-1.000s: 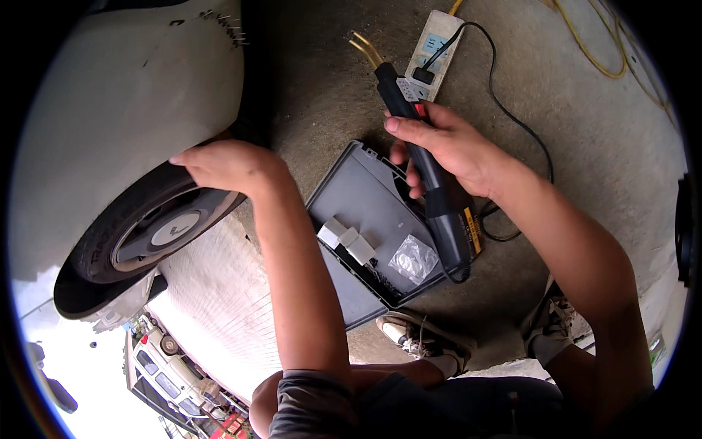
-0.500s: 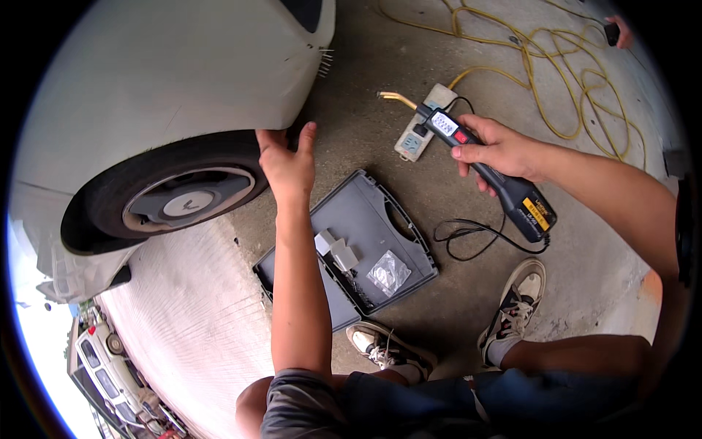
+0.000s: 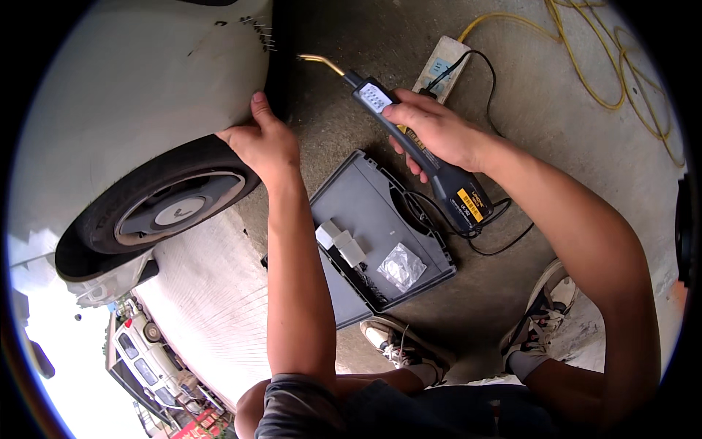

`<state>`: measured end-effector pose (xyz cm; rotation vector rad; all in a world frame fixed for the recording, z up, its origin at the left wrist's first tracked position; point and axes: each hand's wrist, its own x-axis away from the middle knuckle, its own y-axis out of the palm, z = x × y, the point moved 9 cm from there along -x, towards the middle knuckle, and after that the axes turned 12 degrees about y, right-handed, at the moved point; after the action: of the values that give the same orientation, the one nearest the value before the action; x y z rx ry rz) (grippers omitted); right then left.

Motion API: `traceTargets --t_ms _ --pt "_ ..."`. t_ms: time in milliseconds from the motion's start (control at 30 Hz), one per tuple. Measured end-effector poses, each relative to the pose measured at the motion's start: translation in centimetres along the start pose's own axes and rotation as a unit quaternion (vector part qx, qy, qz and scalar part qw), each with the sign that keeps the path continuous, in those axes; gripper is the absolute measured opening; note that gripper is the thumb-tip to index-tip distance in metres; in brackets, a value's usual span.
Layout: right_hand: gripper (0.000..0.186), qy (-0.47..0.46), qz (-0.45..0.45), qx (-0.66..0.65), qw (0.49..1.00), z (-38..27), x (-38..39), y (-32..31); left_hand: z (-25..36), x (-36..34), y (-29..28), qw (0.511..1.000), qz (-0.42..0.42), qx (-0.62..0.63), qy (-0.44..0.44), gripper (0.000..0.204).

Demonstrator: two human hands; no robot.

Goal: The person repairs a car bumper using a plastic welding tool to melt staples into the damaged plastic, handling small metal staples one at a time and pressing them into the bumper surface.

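Observation:
My right hand [image 3: 437, 133] is wrapped round the dark grip of a hot stapler plastic welder [image 3: 455, 192]. Its thumb lies beside the light panel on the tool, and the bent brass-coloured prongs point left toward the car. A row of thin metal staples [image 3: 262, 34] sticks out along the edge of the pale car bumper [image 3: 146, 88]. The prong tips are near these staples, with a gap between. My left hand [image 3: 267, 146] grips the bumper's lower corner above the wheel [image 3: 175, 212], thumb up along the edge; its other fingers are mostly hidden behind the panel.
An open grey plastic case [image 3: 355, 194] lies on the concrete below, holding small white boxes [image 3: 341, 243], a clear plastic bag [image 3: 402, 268] and loose small metal pieces. The welder's black cord loops near a white power strip [image 3: 447, 60]. A yellow extension cord [image 3: 621, 88] snakes at upper right.
The welder has moved left and up, its prongs now closer to the bumper's stapled edge. My left hand has slid up slightly, still on the bumper. The other person's hand has left view.

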<state>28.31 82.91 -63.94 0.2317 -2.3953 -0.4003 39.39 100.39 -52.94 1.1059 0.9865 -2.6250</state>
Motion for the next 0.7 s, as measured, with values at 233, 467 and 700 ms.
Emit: traceTargets --t_ms 233,467,700 --pt "0.029 -0.064 -0.021 0.017 0.998 -1.5 0.3 1.0 -0.3 0.6 0.2 0.998 0.046 -0.029 -0.027 0.049" --pt "0.030 -0.135 0.021 0.074 0.988 -2.7 -0.8 0.8 -0.4 0.4 0.1 0.999 0.047 -0.005 -0.002 0.050" --pt "0.029 -0.155 0.028 0.065 0.985 -2.9 -1.4 0.9 -0.3 0.5 0.3 0.999 0.036 -0.015 -0.035 0.050"
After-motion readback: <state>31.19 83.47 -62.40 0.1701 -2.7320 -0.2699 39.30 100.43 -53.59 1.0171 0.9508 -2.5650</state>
